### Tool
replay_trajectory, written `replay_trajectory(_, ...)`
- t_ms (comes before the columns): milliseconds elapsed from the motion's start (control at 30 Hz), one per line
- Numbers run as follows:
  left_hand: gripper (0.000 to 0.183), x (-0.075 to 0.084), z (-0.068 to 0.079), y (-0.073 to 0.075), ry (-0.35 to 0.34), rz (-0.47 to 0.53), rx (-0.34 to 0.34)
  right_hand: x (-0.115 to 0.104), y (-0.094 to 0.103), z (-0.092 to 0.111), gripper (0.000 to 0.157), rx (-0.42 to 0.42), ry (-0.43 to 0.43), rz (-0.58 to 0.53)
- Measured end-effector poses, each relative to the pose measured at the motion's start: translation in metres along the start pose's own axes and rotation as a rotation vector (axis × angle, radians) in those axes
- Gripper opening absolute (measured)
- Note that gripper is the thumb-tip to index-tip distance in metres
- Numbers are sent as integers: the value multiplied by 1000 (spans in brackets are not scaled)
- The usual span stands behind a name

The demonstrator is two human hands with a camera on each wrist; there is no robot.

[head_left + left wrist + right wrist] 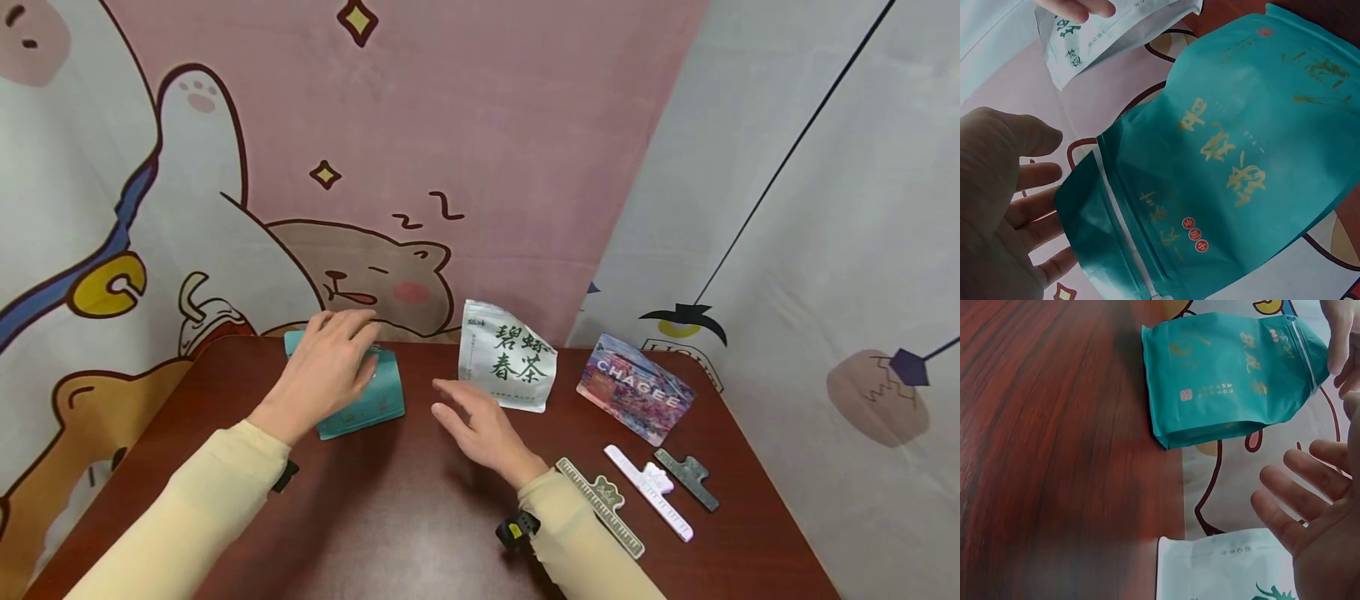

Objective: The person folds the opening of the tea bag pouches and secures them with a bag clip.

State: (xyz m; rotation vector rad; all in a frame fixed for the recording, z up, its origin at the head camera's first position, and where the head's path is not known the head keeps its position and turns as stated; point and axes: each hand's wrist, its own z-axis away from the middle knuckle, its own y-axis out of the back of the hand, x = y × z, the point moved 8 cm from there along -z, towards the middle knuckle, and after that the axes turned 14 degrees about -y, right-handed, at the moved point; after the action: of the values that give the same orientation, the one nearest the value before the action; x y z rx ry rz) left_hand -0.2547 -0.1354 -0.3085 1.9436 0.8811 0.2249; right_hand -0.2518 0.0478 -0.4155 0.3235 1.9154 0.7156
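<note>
A teal tea bag with gold characters stands upright at the table's back left. My left hand is at its top; in the left wrist view the fingers pass behind the top flap while the thumb stays apart from it. My right hand hovers in front of a silver-white tea bag with green characters, its fingers spread and holding nothing. In the right wrist view the teal bag stands beyond that hand, and part of the white bag shows below.
To the right, a colourful CHAGEE bag leans at the table's back. Three ruler-like clips lie near my right forearm: a beige-green one, a white one and a dark grey one. A printed cloth hangs behind the table.
</note>
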Motion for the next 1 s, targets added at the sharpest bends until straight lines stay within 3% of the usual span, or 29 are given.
replay_trajectory(533,34,-18,1,-10,71,3,-147,-12,-18,-22,37,5,5,-83)
replay_trajectory(1000,27,-21,1,-19,37,-16,-143,-15,-30,-44,37,9,-50,-210)
